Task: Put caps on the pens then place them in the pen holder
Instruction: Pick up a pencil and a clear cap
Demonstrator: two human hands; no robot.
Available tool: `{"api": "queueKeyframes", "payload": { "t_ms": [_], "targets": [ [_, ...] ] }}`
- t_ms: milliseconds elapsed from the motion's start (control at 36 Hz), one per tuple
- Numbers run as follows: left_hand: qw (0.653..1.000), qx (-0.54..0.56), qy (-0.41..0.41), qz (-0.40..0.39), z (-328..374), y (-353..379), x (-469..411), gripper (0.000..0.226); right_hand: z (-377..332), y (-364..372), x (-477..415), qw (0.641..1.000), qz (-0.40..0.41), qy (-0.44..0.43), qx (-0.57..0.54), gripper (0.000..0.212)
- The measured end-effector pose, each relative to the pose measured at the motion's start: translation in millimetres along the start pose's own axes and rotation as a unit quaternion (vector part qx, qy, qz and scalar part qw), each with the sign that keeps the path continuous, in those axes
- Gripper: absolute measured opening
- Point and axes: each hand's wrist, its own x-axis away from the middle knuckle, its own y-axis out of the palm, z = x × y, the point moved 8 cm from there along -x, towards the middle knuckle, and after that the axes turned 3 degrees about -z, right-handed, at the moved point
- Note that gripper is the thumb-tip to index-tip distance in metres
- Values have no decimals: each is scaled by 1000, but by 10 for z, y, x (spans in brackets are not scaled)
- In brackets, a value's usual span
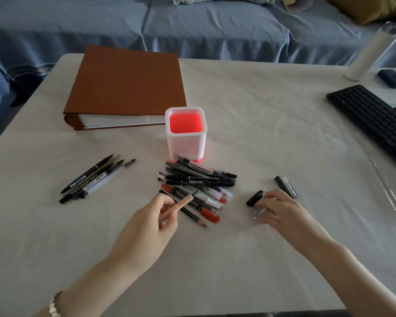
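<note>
Pen holder (185, 138): one;
Left pens (94, 177): I count five;
Left hand (151, 223): forefinger straight, empty;
Right hand (279, 208): by one black cap (254, 199); grip unclear

We log a table (272, 106) under a pale, creased cloth. At 12 o'clock, a sofa (192, 30) draped in blue fabric; a mustard cushion (366, 8) at 1 o'clock. On our table: brown binder (128, 81) at 11, black keyboard (373, 120) at 3. Light soft, shadows faint.
</note>
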Motion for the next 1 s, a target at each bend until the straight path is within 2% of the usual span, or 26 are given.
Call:
{"api": "queueKeyframes", "payload": {
  "t_ms": [167,222,306,361,417,722,806,1000],
  "targets": [
    [1000,13,-3,1,56,-46,27,9,-221,-99,-6,975,97,-97,177,14],
    [1000,20,0,-4,86,-61,39,10,-304,-125,-2,980,113,-95,134,13],
    [999,36,13,-12,150,-74,59,12,-419,-189,1,993,97,-44,-41,13],
    [999,43,21,-20,185,-72,68,15,-583,-232,40,986,91,-45,-133,18],
    [998,51,26,-26,208,-75,77,17,-755,-309,88,977,104,-60,-176,23],
    [997,51,48,-37,280,-173,128,17,-1018,-346,114,958,94,-67,-262,22],
    [997,42,53,-36,281,-176,143,7,-1049,-341,108,958,86,-61,-268,22],
    [995,39,84,-27,380,-200,148,11,-1142,-246,104,962,40,-72,-260,19]
  ]
}}
